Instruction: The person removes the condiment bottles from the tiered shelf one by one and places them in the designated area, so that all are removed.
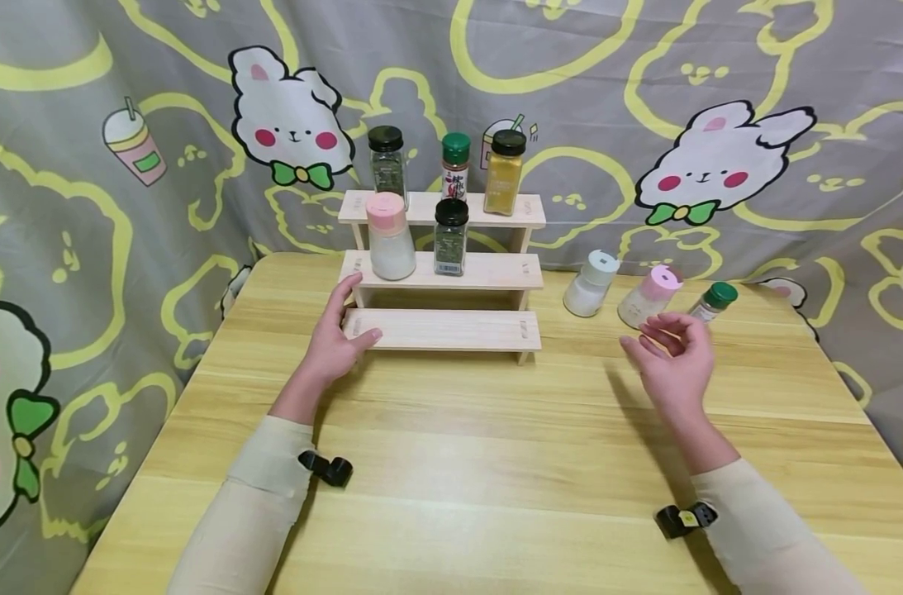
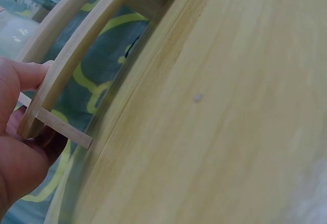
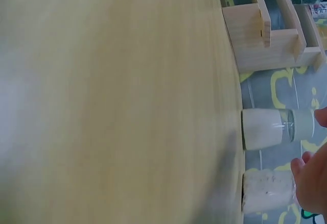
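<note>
My left hand [image 1: 335,335] grips the left end of a three-step wooden rack [image 1: 444,329]. In the left wrist view its thumb [image 2: 31,75] lies against the lowest board, with fingers round the end. My right hand [image 1: 677,364] hovers in front of the jars on the right, fingers loosely bent and holding nothing. Nearest to it are a pink-lidded jar [image 1: 648,297] and a green-capped bottle [image 1: 715,301], partly hidden by the fingers. Left of these stands a white-lidded jar [image 1: 591,285] of white contents, also upright in the right wrist view.
The middle step carries a pink-lidded jar [image 1: 392,240] and a black-capped herb bottle [image 1: 450,240]. On the top step stand another black-capped herb bottle [image 1: 387,165], a green-capped bottle [image 1: 455,161] and a yellow spice bottle [image 1: 504,173]. A patterned curtain [image 1: 570,49] hangs behind the wooden table [image 1: 451,463].
</note>
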`<state>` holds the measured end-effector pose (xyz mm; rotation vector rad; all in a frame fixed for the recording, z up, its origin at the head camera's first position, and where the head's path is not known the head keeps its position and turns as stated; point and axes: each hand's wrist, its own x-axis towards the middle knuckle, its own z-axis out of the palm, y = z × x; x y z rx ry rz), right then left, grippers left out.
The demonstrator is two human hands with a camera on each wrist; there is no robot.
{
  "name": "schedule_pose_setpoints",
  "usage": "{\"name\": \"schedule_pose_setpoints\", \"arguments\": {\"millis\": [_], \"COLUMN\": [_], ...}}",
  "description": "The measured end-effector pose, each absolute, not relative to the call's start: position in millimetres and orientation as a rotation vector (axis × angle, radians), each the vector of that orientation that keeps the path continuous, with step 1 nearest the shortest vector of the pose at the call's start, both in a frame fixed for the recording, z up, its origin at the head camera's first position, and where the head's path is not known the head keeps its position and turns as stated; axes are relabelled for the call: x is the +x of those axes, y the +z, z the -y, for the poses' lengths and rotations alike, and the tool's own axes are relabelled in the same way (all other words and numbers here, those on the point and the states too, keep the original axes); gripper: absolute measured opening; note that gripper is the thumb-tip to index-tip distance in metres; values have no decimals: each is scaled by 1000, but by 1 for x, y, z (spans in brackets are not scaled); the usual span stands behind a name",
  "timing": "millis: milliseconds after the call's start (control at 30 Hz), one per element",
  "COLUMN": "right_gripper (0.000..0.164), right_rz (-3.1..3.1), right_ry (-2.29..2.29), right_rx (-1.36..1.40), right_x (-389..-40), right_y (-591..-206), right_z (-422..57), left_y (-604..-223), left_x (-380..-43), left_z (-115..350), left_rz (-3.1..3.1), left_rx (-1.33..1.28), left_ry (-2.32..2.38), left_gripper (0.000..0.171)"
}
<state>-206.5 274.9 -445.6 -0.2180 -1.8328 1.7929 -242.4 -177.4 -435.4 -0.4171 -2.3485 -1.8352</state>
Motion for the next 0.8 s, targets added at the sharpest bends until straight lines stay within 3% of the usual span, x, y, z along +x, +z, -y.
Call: {"name": "schedule_pose_setpoints", "arguments": {"millis": [800], "right_gripper": [52], "right_rz": [1845], "right_ry": [1803], "right_rx": [-65], "right_x": [-227], "right_y": [-425], "right_z": [-229], "left_y": [-434], "left_x": [-242], "left_z": [177], "left_rz": [2344], "left_rx": [-426], "left_ry": [-1822], "left_gripper": [82]}}
